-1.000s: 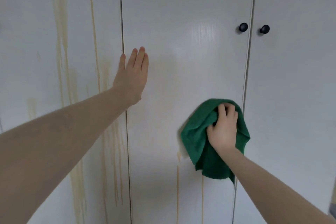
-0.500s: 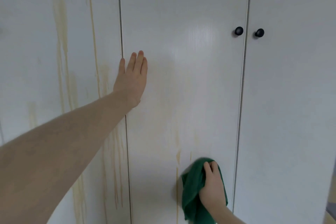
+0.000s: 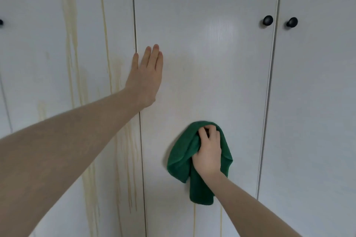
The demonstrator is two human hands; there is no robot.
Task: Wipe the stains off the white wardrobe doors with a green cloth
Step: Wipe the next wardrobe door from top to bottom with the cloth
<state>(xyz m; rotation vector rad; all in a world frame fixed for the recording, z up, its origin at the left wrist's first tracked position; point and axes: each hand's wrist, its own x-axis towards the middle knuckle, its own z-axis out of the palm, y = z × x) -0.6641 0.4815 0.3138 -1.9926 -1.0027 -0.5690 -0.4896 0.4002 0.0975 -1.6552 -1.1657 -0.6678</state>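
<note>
Green cloth [image 3: 181, 157] is bunched up and pressed against the middle wardrobe door [image 3: 212, 75], low on the panel, with a loose tail hanging down below the wrist. Right hand [image 3: 208, 156] grips it, fingers [image 3: 211, 131] curled and clamped into the top of the wad, knuckles facing out. Left hand [image 3: 145, 79] is flat on the same door near its left edge, higher than the cloth and well apart from it, fingers straight and close together, pointing up; the little finger sits right at the seam between doors. Left door [image 3: 48, 63] carries long yellowish drip stains [image 3: 70, 31] running top to bottom, more streaks beside the seam lower down. Two thin streaks [image 3: 194, 217] show on the middle door just under the cloth. Two black knobs [image 3: 268, 20] sit either side of the right seam, one on the middle door, one on the right door [image 3: 317, 102]. Another dark knob is half cut off at the far left edge.
</note>
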